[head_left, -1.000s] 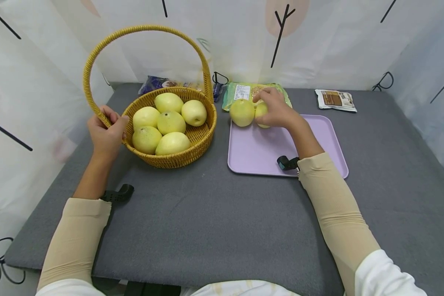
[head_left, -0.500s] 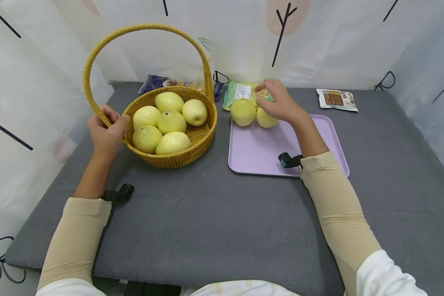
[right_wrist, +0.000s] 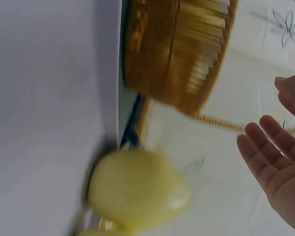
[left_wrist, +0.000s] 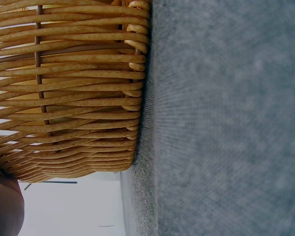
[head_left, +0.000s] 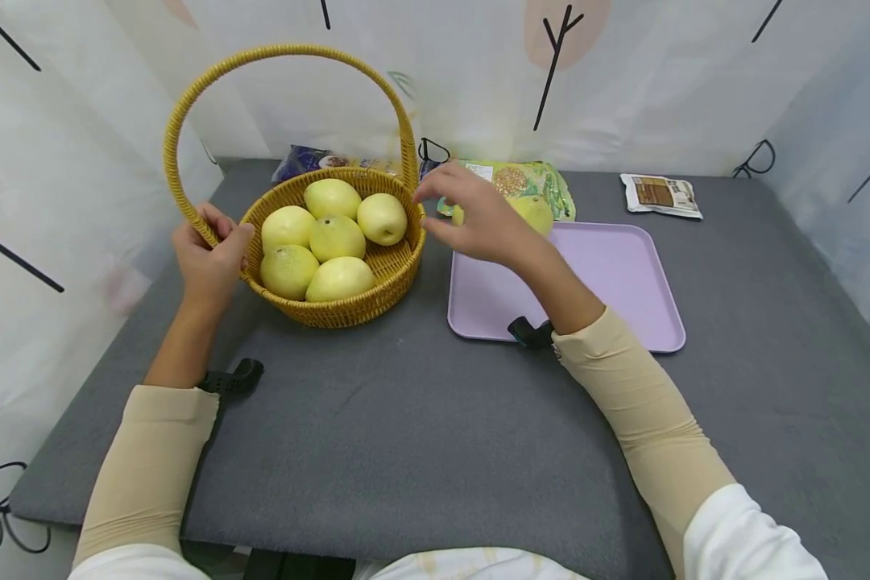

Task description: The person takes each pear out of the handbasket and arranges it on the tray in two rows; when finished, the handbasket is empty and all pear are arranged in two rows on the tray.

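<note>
My left hand (head_left: 210, 254) grips the handle of a yellow woven basket (head_left: 333, 314) where it meets the left rim. Several round, pale yellow-green fruits (head_left: 337, 238) lie inside. The left wrist view shows the basket wall (left_wrist: 78, 88) up close, with a bit of the hand at lower left. My right hand (head_left: 478, 217) is in the air near the basket's right rim, fingers loosely bent, holding nothing. Behind it, two similar fruits (head_left: 535, 211) sit at the back left of the lilac tray (head_left: 609, 282), one mostly hidden. In the right wrist view a fruit (right_wrist: 137, 189) appears blurred below the basket.
A green food packet (head_left: 551, 181) lies behind the tray and a dark blue packet (head_left: 304, 161) behind the basket. A small white-and-brown packet (head_left: 660, 196) lies at the back right. The grey table (head_left: 406, 435) ends at a pale printed curtain (head_left: 478, 80).
My right hand has let go of the right fruit on the tray, lifted, and moved left toward the basket. My left hand keeps its grip, and the basket stays in place.
</note>
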### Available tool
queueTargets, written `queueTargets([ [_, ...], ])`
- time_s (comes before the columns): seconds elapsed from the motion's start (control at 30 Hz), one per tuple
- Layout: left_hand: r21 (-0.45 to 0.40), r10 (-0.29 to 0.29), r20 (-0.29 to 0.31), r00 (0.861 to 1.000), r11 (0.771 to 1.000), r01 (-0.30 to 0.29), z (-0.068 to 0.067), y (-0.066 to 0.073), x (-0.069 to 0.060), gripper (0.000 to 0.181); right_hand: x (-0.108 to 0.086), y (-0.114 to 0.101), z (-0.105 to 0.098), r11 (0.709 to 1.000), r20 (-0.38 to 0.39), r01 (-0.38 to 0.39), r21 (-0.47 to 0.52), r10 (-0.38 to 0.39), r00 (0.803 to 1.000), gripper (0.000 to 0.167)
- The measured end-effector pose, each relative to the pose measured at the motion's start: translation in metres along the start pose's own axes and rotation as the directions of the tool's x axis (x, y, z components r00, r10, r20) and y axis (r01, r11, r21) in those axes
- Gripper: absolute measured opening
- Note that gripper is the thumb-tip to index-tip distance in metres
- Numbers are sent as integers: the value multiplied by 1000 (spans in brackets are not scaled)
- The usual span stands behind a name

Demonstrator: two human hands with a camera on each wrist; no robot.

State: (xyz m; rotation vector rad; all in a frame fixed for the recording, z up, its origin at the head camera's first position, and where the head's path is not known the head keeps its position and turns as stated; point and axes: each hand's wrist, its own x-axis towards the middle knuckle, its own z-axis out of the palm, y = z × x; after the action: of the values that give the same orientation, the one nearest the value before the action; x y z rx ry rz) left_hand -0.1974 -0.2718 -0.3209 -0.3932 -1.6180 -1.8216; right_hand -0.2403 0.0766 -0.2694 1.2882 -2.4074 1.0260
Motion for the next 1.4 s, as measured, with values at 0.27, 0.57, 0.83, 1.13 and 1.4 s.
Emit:
queueTargets([
  [0.27, 3, -3, -2, 1000, 1000, 3, 1, 0, 0, 28, 39, -41, 46, 988, 344, 150, -29, -130, 930, 23],
  [0.57, -30, -15, 8, 1000, 999, 15, 1, -3, 0, 28, 71, -65, 69, 962, 622, 200, -185, -43, 782, 23],
  [0.83, -1, -15, -8, 1000, 1000, 15, -1, -2, 1, 30, 78, -89, 73, 892, 720, 204, -403, 171, 673, 41],
  [1.13, -41, -21, 1, 1000, 999, 21, -2, -3, 1, 28, 71, -84, 69, 898, 725, 185, -399, 186, 663, 53],
  [1.4, 23, 9, -2, 1000, 1000, -9, -1, -1, 0, 28, 59, -55, 58, 971, 699, 134, -199, 45, 714, 68],
])
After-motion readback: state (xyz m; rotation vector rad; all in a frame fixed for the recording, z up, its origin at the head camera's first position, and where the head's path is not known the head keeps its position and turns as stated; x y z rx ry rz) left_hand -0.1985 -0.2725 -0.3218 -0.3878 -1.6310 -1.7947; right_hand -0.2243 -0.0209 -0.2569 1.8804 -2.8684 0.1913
